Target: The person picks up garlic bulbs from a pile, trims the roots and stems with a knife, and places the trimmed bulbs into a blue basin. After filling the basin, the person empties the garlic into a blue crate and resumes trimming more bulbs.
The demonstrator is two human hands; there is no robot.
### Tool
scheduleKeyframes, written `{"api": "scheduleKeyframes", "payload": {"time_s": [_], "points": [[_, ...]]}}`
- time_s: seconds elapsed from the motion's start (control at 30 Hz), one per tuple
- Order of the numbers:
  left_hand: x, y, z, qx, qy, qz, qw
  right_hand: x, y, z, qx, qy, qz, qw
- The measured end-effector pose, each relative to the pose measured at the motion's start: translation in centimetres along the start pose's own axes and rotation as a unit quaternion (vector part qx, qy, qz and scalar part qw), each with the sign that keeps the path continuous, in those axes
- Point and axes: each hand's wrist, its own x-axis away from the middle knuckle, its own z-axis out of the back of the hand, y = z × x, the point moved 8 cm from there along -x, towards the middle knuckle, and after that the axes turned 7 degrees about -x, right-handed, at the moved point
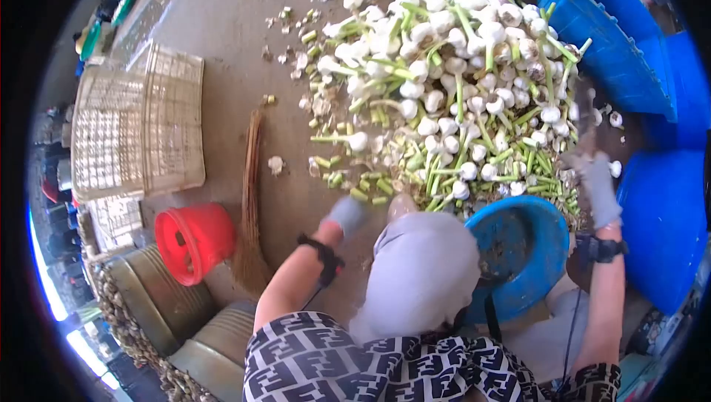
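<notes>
My left hand [348, 215], in a pale grey glove, is over the floor beside my knee, just below some cut green stems [378, 186]. It is smeared by motion, so its fingers do not show clearly. My right hand [598, 183], also gloved, is at the right edge of the heap of garlic bulbs [459, 69]. Its fingers are closed around a long, dark, blurred tool [588, 124] that points away from me; its exact kind cannot be made out. Many bulbs have long green stems. A blue basin [552, 254] with dirt in its bottom is between my legs.
On the left are a white plastic basket [174, 128], a straw broom [253, 180], a red bucket [204, 233] and ribbed metal-looking containers [152, 287]. Blue crates [607, 47] and a blue tub [663, 217] line the right side. Peel scraps lie about the floor.
</notes>
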Motion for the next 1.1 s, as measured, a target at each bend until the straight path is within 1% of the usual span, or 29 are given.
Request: {"api": "scheduleKeyframes", "payload": {"time_s": [0.03,0.07,0.1,0.13,0.17,0.2,0.23,0.27,0.3,0.33,0.4,0.5,0.53,0.57,0.6,0.67,0.7,0.73,0.77,0.8,0.83,0.87,0.93,1.0,1.03,1.1], "points": [[0.3,-3.1,2.3,0.273,-0.008,0.231,0.934,0.0,2.1,-1.4,0.096,-0.002,0.015,0.995],[-1.1,-5.4,3.4,0.398,0.11,0.236,0.879,0.4,3.6,-2.8,0.189,-0.001,0.032,0.981],[-2.0,-7.3,3.8,0.507,0.16,0.274,0.802,1.2,4.4,-4.5,0.174,-0.002,0.049,0.983],[-3.0,-8.8,3.7,0.598,0.179,0.315,0.715,2.1,4.7,-6.0,0.159,-0.002,0.066,0.985],[-4.4,-10.1,3.7,0.641,0.193,0.339,0.661,2.6,5.0,-7.3,0.196,-0.005,0.054,0.979],[-5.8,-11.7,3.3,0.657,0.208,0.36,0.629,3.3,5.3,-8.5,0.233,-0.007,0.039,0.972],[-8.8,-14.9,3.1,0.482,0.268,0.326,0.768,4.3,5.9,-9.3,0.267,-0.009,0.016,0.963],[-7.5,-13.7,4.6,0.556,0.279,0.37,0.69,5.0,6.4,-9.9,0.278,-0.018,0.015,0.96],[-6.1,-12.1,6.3,0.619,0.3,0.41,0.599,5.6,6.8,-10.3,0.286,-0.026,0.014,0.958],[-6.0,-11.3,7.0,0.622,0.324,0.417,0.579,6.2,7.0,-10.8,0.294,-0.035,0.011,0.955],[-5.2,-9.3,9.4,0.592,0.381,0.39,0.593,7.6,6.2,-11.6,0.278,-0.039,0.018,0.96],[-6.0,-8.2,10.7,0.445,0.351,0.388,0.727,7.2,5.4,-12.0,0.274,-0.065,0.025,0.959],[-6.9,-9.0,9.9,0.403,0.363,0.395,0.742,6.9,5.4,-12.2,0.274,-0.08,0.022,0.958],[-7.0,-8.5,10.2,0.365,0.336,0.385,0.778,6.2,6.0,-12.5,0.284,-0.129,-0.001,0.95],[-7.2,-8.0,10.7,0.326,0.311,0.374,0.811,5.7,5.8,-12.5,0.256,-0.135,0.01,0.957],[-6.5,-5.8,12.9,0.177,0.415,0.279,0.848,5.0,5.0,-12.8,0.195,-0.144,0.034,0.97],[-6.0,-4.1,13.7,0.101,0.462,0.224,0.852,4.9,3.9,-13.0,0.165,-0.159,0.063,0.971],[-6.4,-3.6,13.1,0.257,0.42,0.211,0.844,5.0,1.6,-13.3,0.184,-0.158,0.088,0.966],[-6.7,-1.9,13.1,0.406,0.365,0.194,0.815,5.3,-0.6,-13.8,0.204,-0.158,0.112,0.96],[-6.9,0.1,12.6,0.545,0.3,0.175,0.763,5.3,-1.9,-14.5,0.223,-0.158,0.136,0.952],[-6.9,2.3,12.0,0.604,0.23,0.166,0.745,4.9,-1.9,-15.8,0.207,-0.166,0.155,0.952],[-7.0,4.5,11.4,0.658,0.162,0.156,0.719,4.8,-2.5,-17.3,0.232,-0.177,0.18,0.939],[-7.1,8.0,11.2,0.667,0.13,0.095,0.727,4.6,-4.4,-20.4,0.285,-0.194,0.234,0.909],[-7.1,10.4,11.6,0.579,0.097,0.05,0.808,5.0,-6.0,-22.3,0.262,-0.232,0.242,0.905],[-6.5,11.2,12.8,0.527,0.111,0.024,0.842,5.0,-6.3,-22.9,0.25,-0.251,0.244,0.903],[-5.5,11.1,13.9,0.605,0.135,0.03,0.784,1.2,0.0,-23.6,0.35,-0.3,0.124,0.879]]}}
